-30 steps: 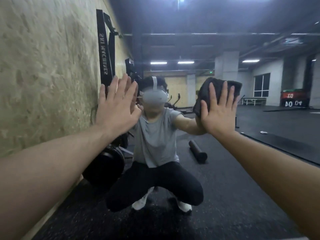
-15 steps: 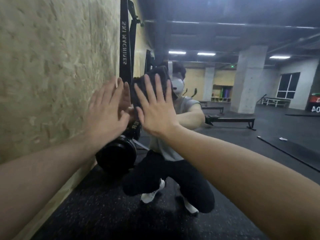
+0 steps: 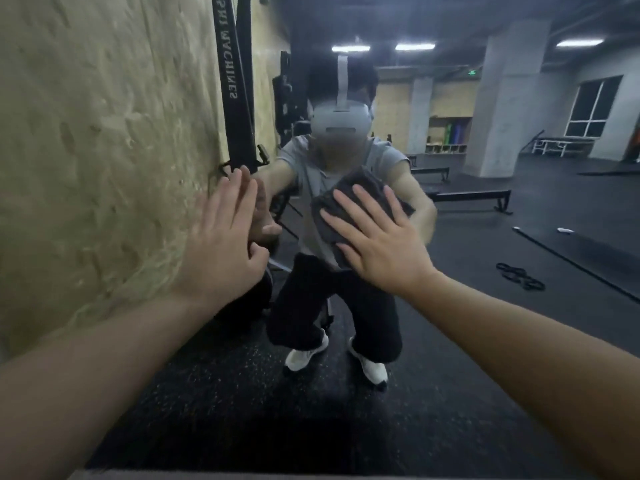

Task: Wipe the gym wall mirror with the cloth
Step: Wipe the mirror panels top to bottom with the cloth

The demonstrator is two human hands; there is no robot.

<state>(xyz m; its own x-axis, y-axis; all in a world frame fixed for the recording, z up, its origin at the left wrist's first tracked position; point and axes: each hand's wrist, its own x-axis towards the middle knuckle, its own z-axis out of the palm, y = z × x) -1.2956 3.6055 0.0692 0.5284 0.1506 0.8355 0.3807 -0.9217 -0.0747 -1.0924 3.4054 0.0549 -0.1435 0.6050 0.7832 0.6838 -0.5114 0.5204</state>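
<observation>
A dim gym with black rubber flooring (image 3: 450, 393) shows reflected in the wall mirror (image 3: 519, 237). The right hand (image 3: 377, 247), fingers straight and spread, presses a dark grey cloth (image 3: 360, 192) flat against the glass. The left hand (image 3: 221, 247) rests open-palmed on the mirror beside it, holding nothing.

You're in a gym. Past your fingertips, the mirror (image 3: 485, 306) reflects black rubber flooring (image 3: 519, 375), low benches (image 3: 471, 197) and concrete pillars (image 3: 502, 98).

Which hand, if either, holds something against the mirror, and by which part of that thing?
The right hand presses the cloth flat to the mirror, its straight fingers spread across the lower middle. The left hand holds nothing.
</observation>
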